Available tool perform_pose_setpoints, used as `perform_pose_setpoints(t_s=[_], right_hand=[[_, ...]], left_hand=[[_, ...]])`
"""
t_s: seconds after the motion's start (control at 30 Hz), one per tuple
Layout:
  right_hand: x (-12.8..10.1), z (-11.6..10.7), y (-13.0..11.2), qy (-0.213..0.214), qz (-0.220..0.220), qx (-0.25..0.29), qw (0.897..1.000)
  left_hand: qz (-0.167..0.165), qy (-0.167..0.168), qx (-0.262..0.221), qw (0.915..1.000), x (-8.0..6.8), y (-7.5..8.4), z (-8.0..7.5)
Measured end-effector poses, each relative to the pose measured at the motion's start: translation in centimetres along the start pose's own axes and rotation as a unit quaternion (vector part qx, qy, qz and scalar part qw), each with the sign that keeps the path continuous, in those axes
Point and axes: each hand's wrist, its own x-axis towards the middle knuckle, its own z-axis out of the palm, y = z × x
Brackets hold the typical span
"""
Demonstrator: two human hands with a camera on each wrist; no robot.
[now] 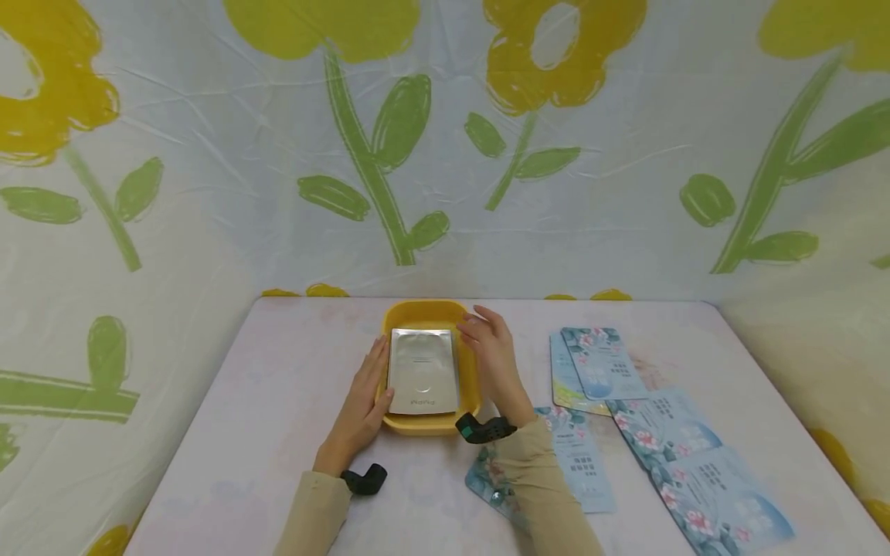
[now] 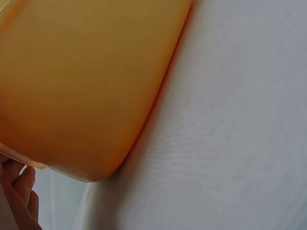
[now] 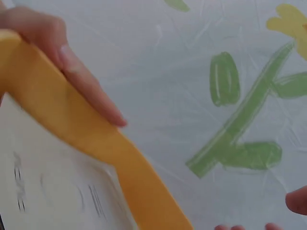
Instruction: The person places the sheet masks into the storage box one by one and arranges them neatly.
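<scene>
Your left hand (image 1: 361, 405) rests along the left side of the yellow tray (image 1: 427, 424), its fingers straight and close together. Your right hand (image 1: 497, 364) stands at the tray's right rim, its fingers spread and loosely bent; whether they touch the rim cannot be told. A silver packet (image 1: 423, 376) lies flat in the tray. Blue packets (image 1: 716, 494) lie to the right on the tabletop (image 1: 299, 363), some overlapping.
</scene>
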Motion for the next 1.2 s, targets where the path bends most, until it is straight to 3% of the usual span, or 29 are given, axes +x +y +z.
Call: perform_pose_setpoints(t_s=[0.2, 0.33, 0.47, 0.6, 0.77, 0.97, 1.07, 1.2], right_hand=[[0.6, -4.1, -0.1, 0.065, -0.088, -0.003, 0.994], [1.2, -7.2, -0.4, 0.089, -0.126, -0.012, 0.988], [1.4, -10.1, -0.9, 0.125, -0.15, -0.054, 0.979], [1.5, -13.4, -0.9, 0.177, -0.163, -0.121, 0.963], [1.1, -17.2, -0.4, 0.226, -0.167, -0.237, 0.93], [0.2, -20.5, -0.3, 0.276, -0.076, -0.37, 0.884], [0.1, -21.5, -0.2, 0.278, -0.017, -0.426, 0.861], [-0.1, -22.0, -0.3, 0.267, 0.056, -0.472, 0.838]], left_hand=[[-0.002, -0.002, -0.001, 1.0, 0.1, 0.0, -0.1], [-0.001, -0.001, -0.003, 1.0, 0.1, 0.0, -0.1], [0.0, 0.001, -0.001, 1.0, 0.0, 0.0, 0.0], [-0.002, -0.002, 0.001, 1.0, 0.0, -0.1, 0.0], [-0.004, -0.004, 0.0, 1.0, 0.1, 0.1, -0.2], [-0.011, -0.009, 0.003, 0.9999, 0.0, 0.3, -0.3], [-0.015, -0.01, 0.002, 0.9998, 0.0, 0.4, -0.3], [-0.014, -0.011, 0.008, 0.9998, 0.1, 0.3, -0.2]])
